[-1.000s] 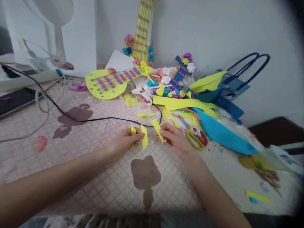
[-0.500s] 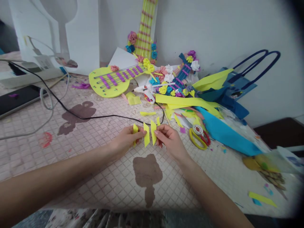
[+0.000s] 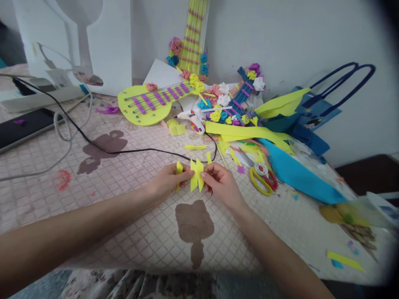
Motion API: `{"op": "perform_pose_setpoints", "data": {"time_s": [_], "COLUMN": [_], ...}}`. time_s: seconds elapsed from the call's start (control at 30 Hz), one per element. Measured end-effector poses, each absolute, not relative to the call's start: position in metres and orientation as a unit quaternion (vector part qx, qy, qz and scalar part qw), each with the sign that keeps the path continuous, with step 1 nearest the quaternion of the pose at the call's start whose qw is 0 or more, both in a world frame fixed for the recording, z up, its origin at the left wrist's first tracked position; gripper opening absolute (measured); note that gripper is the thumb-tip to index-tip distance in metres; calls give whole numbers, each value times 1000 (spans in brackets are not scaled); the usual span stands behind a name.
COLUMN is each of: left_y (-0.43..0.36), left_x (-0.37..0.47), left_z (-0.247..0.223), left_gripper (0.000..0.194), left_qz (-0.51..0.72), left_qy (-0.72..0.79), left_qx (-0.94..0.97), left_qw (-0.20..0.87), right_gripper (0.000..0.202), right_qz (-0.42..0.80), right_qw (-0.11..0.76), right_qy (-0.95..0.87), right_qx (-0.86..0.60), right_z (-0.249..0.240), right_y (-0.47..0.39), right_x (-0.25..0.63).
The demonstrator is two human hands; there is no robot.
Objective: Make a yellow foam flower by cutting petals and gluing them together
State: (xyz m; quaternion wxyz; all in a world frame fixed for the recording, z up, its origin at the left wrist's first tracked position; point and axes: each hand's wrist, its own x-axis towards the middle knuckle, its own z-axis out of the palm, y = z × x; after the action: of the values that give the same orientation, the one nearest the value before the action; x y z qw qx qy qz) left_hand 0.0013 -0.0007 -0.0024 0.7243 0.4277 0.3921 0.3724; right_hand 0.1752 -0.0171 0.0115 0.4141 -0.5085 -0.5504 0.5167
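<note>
My left hand [image 3: 171, 180] pinches a slanted yellow paper piece [image 3: 193, 176] between thumb and finger. A second yellow piece [image 3: 179, 174] shows behind its thumb, tucked against the fingers. In my right hand [image 3: 220, 180] is another pointed yellow paper piece [image 3: 200, 174], held by the thumb and fingertips. The two pinched pieces stand upright side by side and appear to meet near the middle. Just beyond my right fingers lies a small yellow scrap [image 3: 208, 157]. A longer yellow strip [image 3: 195, 147] rests farther back on the patterned tablecloth [image 3: 149, 232].
A white glue gun [image 3: 193, 119] lies behind the hands, its black cord [image 3: 146, 149] crossing the table. Scissors [image 3: 263, 178] sit to the right by blue paper [image 3: 299, 174]. Paper guitars [image 3: 148, 114] and crumpled paper flowers stand behind. A phone [image 3: 28, 126] lies left.
The two pinched yellow pieces have come closer together, closing the gap that was between them. The view has shifted slightly.
</note>
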Motion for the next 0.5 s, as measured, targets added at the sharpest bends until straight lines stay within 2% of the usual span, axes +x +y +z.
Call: {"op": "perform_pose_setpoints", "data": {"time_s": [0.17,0.5], "left_y": [-1,-1], "left_x": [2,2], "left_z": [-4,-3], "left_gripper": [26,27], "left_qz": [373,375], "left_qy": [398,401], "left_qx": [443,455], "left_qw": [711,701], "right_gripper": [19,19], "right_qz": [483,511], "right_qw": [414,402], "right_qy": [-568,-571], "right_qx": [-522,-501], "right_z": [14,13], "right_y": [-20,-21], "right_x": [173,169]}}
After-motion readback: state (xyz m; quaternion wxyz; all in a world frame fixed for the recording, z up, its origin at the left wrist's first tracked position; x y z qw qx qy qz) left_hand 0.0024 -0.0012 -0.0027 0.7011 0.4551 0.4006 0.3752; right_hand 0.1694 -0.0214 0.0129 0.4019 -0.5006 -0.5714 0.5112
